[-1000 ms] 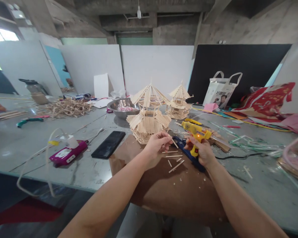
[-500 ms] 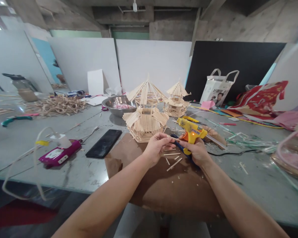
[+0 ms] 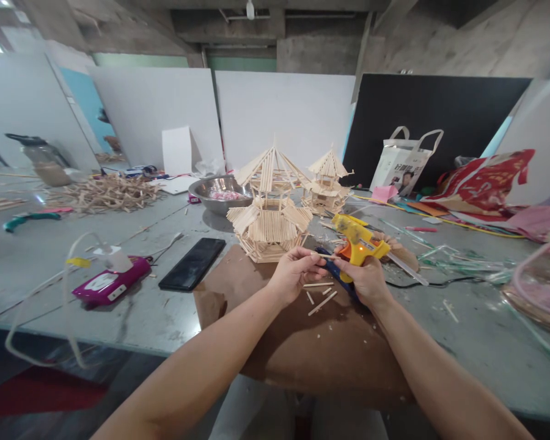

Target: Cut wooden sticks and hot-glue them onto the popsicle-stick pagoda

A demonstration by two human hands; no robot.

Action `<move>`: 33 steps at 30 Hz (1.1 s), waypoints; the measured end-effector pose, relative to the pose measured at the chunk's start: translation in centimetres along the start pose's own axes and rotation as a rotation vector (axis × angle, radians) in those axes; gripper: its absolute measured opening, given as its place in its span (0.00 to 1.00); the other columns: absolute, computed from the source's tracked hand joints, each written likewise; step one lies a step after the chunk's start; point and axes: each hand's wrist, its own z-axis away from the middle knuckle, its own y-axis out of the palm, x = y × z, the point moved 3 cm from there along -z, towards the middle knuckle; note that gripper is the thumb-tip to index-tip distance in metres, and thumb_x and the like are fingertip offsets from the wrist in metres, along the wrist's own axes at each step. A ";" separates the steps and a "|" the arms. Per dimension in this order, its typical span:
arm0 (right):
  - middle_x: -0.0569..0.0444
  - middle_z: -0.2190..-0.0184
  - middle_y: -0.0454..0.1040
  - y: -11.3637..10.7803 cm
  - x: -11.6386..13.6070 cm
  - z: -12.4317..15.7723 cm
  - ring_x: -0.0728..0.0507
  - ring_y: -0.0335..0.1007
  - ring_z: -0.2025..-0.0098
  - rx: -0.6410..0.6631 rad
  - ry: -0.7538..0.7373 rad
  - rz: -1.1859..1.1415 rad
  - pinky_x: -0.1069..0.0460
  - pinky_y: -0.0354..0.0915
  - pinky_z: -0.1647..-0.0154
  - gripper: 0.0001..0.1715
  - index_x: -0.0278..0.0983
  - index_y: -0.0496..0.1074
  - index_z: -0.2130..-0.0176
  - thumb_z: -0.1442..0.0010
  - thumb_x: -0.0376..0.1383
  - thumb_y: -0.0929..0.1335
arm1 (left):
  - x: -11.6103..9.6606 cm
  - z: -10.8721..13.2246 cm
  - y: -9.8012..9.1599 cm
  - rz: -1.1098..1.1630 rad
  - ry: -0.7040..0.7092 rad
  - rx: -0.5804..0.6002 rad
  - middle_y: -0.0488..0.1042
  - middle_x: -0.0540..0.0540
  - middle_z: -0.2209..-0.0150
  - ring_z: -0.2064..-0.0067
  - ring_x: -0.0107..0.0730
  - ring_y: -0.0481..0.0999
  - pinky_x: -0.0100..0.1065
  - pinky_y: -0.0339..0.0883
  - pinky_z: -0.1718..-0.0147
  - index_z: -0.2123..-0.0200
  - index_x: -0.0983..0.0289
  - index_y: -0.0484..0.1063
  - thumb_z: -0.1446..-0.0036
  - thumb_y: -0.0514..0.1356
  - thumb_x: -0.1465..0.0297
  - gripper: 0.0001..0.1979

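Between finger and thumb, my left hand (image 3: 297,272) pinches one end of a short wooden stick (image 3: 323,255). My right hand (image 3: 365,278) is wrapped round the handle of a yellow hot glue gun (image 3: 360,235), whose small orange light is lit; its thumb and finger meet the stick's other end. Just beyond the hands stands a pavilion model made of wooden sticks (image 3: 271,226), with a partly covered pointed roof. Several loose cut sticks (image 3: 321,302) lie below my hands on a brown board (image 3: 321,348). A dark blue tool (image 3: 334,269) is partly hidden behind my fingers.
A smaller stick pavilion (image 3: 326,186) and a metal bowl (image 3: 220,192) stand farther back. To the left are a black phone (image 3: 192,264), a purple power strip (image 3: 112,282) and a stick pile (image 3: 112,194). A black cord (image 3: 435,283) and clear plastic scraps (image 3: 458,260) lie right.
The glue gun has shifted slightly right and tilted, its clear glue stick dropping lower. The short stick between my hands shows more fully. Both hands keep their hold.
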 end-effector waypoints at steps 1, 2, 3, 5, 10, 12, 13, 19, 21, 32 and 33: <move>0.58 0.73 0.70 0.0 0.0 0.0 0.49 0.66 0.70 -0.002 -0.010 0.004 0.53 0.61 0.65 0.14 0.37 0.69 0.69 0.61 0.33 0.71 | 0.0 0.0 0.0 -0.007 -0.002 -0.001 0.74 0.53 0.76 0.77 0.26 0.73 0.24 0.65 0.80 0.74 0.68 0.62 0.59 0.62 0.73 0.10; 0.57 0.73 0.70 -0.1 0.1 0.0 0.49 0.66 0.70 -0.005 -0.021 0.008 0.52 0.61 0.66 0.14 0.37 0.69 0.69 0.61 0.33 0.71 | 0.0 0.0 0.0 -0.014 -0.006 -0.004 0.73 0.53 0.76 0.77 0.26 0.73 0.24 0.65 0.81 0.74 0.68 0.62 0.59 0.62 0.73 0.10; 0.57 0.73 0.70 -0.1 0.2 0.0 0.48 0.66 0.70 -0.011 -0.031 0.012 0.52 0.61 0.66 0.14 0.37 0.69 0.69 0.60 0.34 0.71 | 0.1 0.1 0.0 -0.020 -0.010 -0.010 0.73 0.53 0.76 0.78 0.26 0.73 0.24 0.65 0.81 0.74 0.68 0.62 0.59 0.62 0.73 0.10; 0.57 0.74 0.70 -0.1 0.3 -0.1 0.48 0.66 0.71 -0.019 -0.044 0.018 0.52 0.61 0.66 0.13 0.37 0.69 0.69 0.60 0.34 0.71 | 0.1 0.1 0.0 -0.030 -0.016 -0.023 0.73 0.53 0.77 0.78 0.26 0.73 0.24 0.65 0.81 0.74 0.67 0.62 0.60 0.62 0.74 0.10; 0.57 0.73 0.70 -0.2 0.4 -0.2 0.48 0.66 0.70 -0.018 -0.039 0.021 0.52 0.61 0.65 0.12 0.37 0.69 0.69 0.59 0.34 0.70 | 0.1 0.2 0.1 -0.046 -0.012 -0.043 0.72 0.52 0.79 0.79 0.26 0.72 0.25 0.64 0.81 0.74 0.67 0.62 0.61 0.62 0.73 0.11; 0.57 0.73 0.71 -0.3 0.3 -0.2 0.48 0.66 0.70 -0.019 -0.036 0.021 0.52 0.62 0.65 0.12 0.37 0.69 0.69 0.59 0.34 0.70 | 0.2 0.2 0.1 -0.054 -0.015 -0.053 0.72 0.52 0.79 0.79 0.26 0.72 0.25 0.64 0.81 0.75 0.67 0.61 0.61 0.62 0.73 0.11; 0.57 0.73 0.71 -0.3 0.3 -0.2 0.48 0.66 0.70 -0.019 -0.034 0.020 0.52 0.62 0.65 0.13 0.37 0.69 0.69 0.59 0.34 0.70 | 0.2 0.1 0.0 -0.057 -0.016 -0.058 0.72 0.52 0.79 0.79 0.26 0.72 0.25 0.64 0.81 0.75 0.67 0.61 0.61 0.63 0.73 0.11; 0.58 0.74 0.71 -0.3 0.2 -0.2 0.49 0.66 0.71 -0.023 -0.017 -0.001 0.53 0.61 0.66 0.13 0.37 0.69 0.69 0.60 0.33 0.71 | 0.3 0.0 -0.1 -0.067 0.001 -0.057 0.72 0.51 0.79 0.80 0.26 0.72 0.25 0.63 0.82 0.75 0.67 0.61 0.63 0.64 0.71 0.13; 0.58 0.74 0.71 -0.3 0.2 -0.2 0.49 0.66 0.71 -0.029 -0.009 -0.017 0.53 0.61 0.66 0.13 0.37 0.69 0.69 0.60 0.32 0.71 | 0.3 0.0 -0.1 -0.084 0.000 -0.056 0.72 0.51 0.79 0.80 0.26 0.71 0.25 0.63 0.82 0.75 0.67 0.61 0.64 0.64 0.71 0.14; 0.58 0.73 0.70 -0.4 0.4 -0.2 0.49 0.65 0.70 -0.007 0.042 -0.030 0.53 0.61 0.67 0.13 0.37 0.70 0.71 0.62 0.32 0.71 | 0.3 0.3 -0.1 -0.194 -0.120 0.081 0.71 0.50 0.81 0.83 0.26 0.70 0.27 0.64 0.82 0.74 0.66 0.62 0.64 0.64 0.67 0.15; 0.58 0.73 0.70 -0.4 0.4 -0.2 0.49 0.65 0.70 0.001 0.041 -0.036 0.53 0.61 0.66 0.13 0.38 0.70 0.71 0.62 0.31 0.71 | 0.3 0.3 -0.1 -0.199 -0.122 0.097 0.71 0.50 0.81 0.83 0.26 0.70 0.27 0.63 0.83 0.74 0.66 0.62 0.63 0.63 0.67 0.14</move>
